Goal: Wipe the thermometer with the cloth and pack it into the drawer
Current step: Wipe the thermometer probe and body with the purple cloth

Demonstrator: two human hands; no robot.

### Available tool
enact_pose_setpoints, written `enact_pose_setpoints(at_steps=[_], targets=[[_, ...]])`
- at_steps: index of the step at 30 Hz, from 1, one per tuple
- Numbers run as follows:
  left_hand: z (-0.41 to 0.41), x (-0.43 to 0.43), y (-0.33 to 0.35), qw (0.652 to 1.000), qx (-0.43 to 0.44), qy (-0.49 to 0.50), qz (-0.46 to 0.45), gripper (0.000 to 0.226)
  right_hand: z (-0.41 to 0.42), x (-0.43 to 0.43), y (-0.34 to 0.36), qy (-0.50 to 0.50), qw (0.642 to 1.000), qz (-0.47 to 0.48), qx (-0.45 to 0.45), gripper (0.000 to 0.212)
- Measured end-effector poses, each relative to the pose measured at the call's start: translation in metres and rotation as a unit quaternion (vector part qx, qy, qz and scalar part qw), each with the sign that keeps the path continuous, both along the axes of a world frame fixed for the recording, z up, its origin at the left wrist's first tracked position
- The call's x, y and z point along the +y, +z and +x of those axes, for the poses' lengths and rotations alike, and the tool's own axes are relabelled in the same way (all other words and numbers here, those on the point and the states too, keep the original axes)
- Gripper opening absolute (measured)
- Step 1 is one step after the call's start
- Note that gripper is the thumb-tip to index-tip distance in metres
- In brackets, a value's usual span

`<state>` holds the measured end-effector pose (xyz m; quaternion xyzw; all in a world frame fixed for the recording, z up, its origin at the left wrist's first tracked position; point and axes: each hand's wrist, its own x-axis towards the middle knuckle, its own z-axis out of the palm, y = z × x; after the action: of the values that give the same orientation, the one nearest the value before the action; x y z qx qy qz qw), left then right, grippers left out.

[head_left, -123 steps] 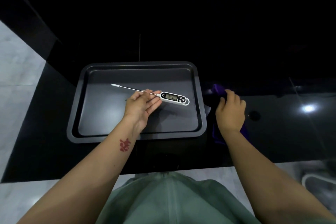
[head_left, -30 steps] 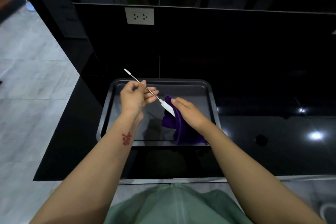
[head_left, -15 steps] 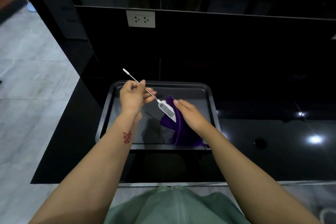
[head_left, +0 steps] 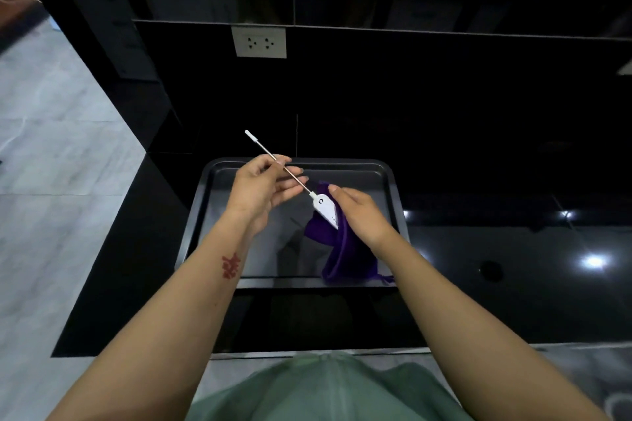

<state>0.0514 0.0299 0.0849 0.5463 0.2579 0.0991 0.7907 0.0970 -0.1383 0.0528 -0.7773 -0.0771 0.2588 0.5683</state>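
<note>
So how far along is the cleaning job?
Picking up looks done: the left hand holds the thermometer by its probe above the tray. In hand: the right hand presses the cloth against its body. Left: packing it away; no drawer shows.

a glossy black counter (head_left: pixel 513 284) with light glints meets a black wall bearing a white double socket (head_left: pixel 259 42), grey marbled floor (head_left: pixel 51 181) at left.

White digital probe thermometer (head_left: pixel 324 209) with a thin steel stem and white tip cap, held in the air at frame centre, slanting from upper left down to lower right. Deep purple soft cloth (head_left: pixel 342 251) wrapped against the white body, hanging crumpled just below, centre-right.
</note>
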Motion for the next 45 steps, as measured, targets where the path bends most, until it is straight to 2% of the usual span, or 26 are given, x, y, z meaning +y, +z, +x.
enact_pose_setpoints(at_steps=[4, 6, 8, 11, 15, 18, 21, 25, 30, 36, 42, 45], targets=[[0.005, -0.003, 0.002, 0.998, 0.001, 0.050, 0.031, 0.017, 0.001, -0.002, -0.001, 0.004, 0.999, 0.023, 0.033, 0.041], [0.006, -0.004, 0.004, 0.998, -0.008, 0.051, 0.032, 0.017, 0.003, -0.003, 0.001, 0.000, 0.996, 0.048, 0.078, 0.029], [0.007, -0.008, 0.006, 0.998, -0.012, 0.036, 0.045, 0.018, 0.003, -0.002, 0.003, 0.001, 0.992, 0.074, 0.106, 0.031], [0.009, -0.010, 0.007, 0.996, -0.008, 0.042, 0.073, 0.020, 0.002, -0.001, 0.002, 0.009, 0.990, 0.088, 0.107, 0.043], [0.013, 0.000, 0.008, 0.991, -0.013, 0.108, 0.071, 0.021, -0.002, -0.006, -0.001, -0.009, 0.989, 0.097, 0.115, 0.037], [0.012, -0.007, 0.005, 0.992, -0.017, 0.096, 0.080, 0.021, -0.004, -0.002, 0.002, 0.004, 0.990, 0.093, 0.110, 0.028], [0.010, -0.013, 0.003, 0.992, -0.013, 0.082, 0.098, 0.019, -0.006, 0.001, 0.004, 0.012, 0.990, 0.093, 0.105, 0.035], [0.010, -0.001, 0.002, 0.986, -0.008, 0.131, 0.107, 0.022, -0.010, -0.003, 0.001, -0.002, 0.990, 0.093, 0.102, 0.029], [0.011, -0.012, -0.004, 0.976, 0.009, 0.146, 0.163, 0.025, -0.011, 0.012, 0.006, 0.010, 0.998, 0.067, 0.020, 0.036], [0.014, -0.009, 0.000, 0.974, 0.023, 0.164, 0.152, 0.022, -0.014, 0.008, -0.001, -0.019, 0.997, 0.047, -0.052, 0.035], [0.007, -0.017, 0.000, 0.988, -0.026, 0.063, 0.137, 0.019, -0.007, 0.007, -0.003, -0.040, 0.997, 0.011, -0.068, 0.030], [0.009, -0.021, 0.001, 0.983, -0.019, 0.078, 0.164, 0.022, -0.011, 0.012, -0.008, -0.032, 0.987, -0.059, -0.147, 0.032]])
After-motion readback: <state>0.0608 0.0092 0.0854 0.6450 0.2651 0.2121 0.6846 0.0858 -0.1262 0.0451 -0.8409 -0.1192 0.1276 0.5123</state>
